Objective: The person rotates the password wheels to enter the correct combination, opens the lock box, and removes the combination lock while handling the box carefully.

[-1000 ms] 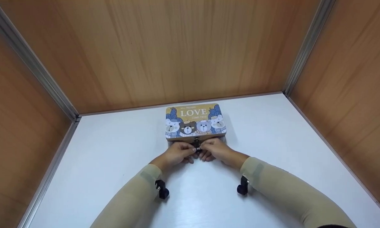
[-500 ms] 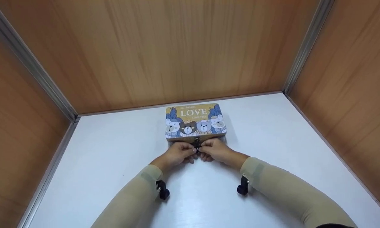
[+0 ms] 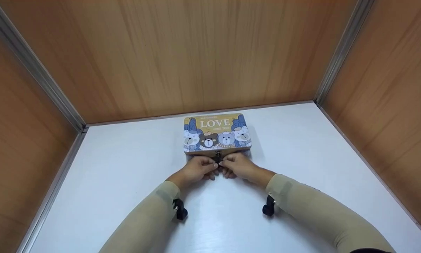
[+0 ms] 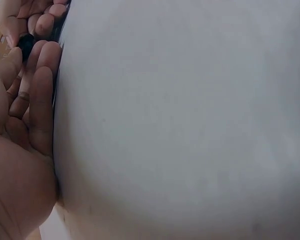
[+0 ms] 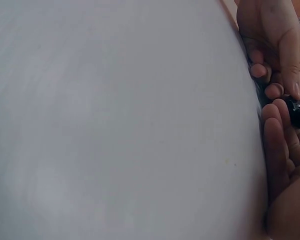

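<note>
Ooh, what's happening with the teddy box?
Someone is fiddling with a small dark piece at the front of the bear box. The left hand and the right hand pinch it from either side with finger and thumb. It could be a little lock, but the fingers cover too much to be sure. The box sits on the white table, near the wooden back wall, and its lid is down.

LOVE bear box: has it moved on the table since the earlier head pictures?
No, not visibly in any direction: the LOVE bear box sits as before against the wooden back panel; both shift slightly together in the head view.
</note>
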`<action>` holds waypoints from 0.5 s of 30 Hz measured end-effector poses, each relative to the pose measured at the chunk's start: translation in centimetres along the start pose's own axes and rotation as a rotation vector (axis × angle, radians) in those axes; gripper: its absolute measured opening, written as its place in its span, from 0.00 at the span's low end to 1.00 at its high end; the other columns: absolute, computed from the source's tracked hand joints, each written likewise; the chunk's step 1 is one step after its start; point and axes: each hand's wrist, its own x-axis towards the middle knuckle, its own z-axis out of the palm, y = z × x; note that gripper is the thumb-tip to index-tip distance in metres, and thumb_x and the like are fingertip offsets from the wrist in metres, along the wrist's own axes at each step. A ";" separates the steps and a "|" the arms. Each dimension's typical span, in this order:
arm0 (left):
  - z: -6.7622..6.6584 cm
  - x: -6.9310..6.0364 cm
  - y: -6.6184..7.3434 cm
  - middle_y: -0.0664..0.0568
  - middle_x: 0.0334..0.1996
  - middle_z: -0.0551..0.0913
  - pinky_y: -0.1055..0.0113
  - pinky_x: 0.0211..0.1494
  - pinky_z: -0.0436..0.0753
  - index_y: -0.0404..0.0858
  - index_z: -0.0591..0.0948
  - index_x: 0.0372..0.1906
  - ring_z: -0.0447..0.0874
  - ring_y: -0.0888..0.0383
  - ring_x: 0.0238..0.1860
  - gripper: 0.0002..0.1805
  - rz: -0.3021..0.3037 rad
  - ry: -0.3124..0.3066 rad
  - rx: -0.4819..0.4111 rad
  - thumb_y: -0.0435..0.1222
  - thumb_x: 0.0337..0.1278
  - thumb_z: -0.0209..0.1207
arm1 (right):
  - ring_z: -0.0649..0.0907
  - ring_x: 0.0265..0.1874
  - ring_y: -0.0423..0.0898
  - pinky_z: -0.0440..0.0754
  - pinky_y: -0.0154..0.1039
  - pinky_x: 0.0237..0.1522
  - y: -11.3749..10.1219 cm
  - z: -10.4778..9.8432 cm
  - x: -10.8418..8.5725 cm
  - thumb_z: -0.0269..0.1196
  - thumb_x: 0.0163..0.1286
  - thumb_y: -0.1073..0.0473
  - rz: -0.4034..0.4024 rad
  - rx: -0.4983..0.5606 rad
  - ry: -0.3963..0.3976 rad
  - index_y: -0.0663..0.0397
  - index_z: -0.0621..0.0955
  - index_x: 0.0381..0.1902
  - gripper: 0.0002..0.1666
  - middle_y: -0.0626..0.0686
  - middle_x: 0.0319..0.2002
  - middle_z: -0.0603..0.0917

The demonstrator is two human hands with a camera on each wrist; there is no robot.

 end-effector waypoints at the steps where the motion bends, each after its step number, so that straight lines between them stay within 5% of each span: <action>1: 0.0 0.0 0.0 0.47 0.44 0.94 0.68 0.42 0.90 0.33 0.90 0.53 0.92 0.59 0.36 0.11 -0.001 0.001 -0.002 0.38 0.86 0.63 | 0.88 0.25 0.40 0.89 0.32 0.29 0.0 0.0 0.0 0.64 0.83 0.58 -0.001 0.002 -0.002 0.59 0.89 0.40 0.13 0.48 0.27 0.89; 9: 0.0 0.0 0.1 0.46 0.44 0.94 0.67 0.43 0.91 0.32 0.90 0.52 0.92 0.59 0.36 0.12 -0.006 -0.002 -0.002 0.38 0.86 0.62 | 0.90 0.25 0.41 0.91 0.33 0.30 -0.1 -0.3 -0.3 0.60 0.85 0.59 0.045 0.087 0.014 0.63 0.89 0.53 0.15 0.51 0.29 0.91; 15: 0.0 -0.1 0.2 0.48 0.42 0.93 0.68 0.43 0.90 0.33 0.89 0.51 0.92 0.60 0.36 0.11 -0.015 0.002 -0.011 0.37 0.87 0.62 | 0.90 0.25 0.41 0.91 0.33 0.30 -0.1 -0.1 -0.3 0.67 0.80 0.59 0.029 0.062 0.029 0.62 0.90 0.50 0.12 0.50 0.29 0.90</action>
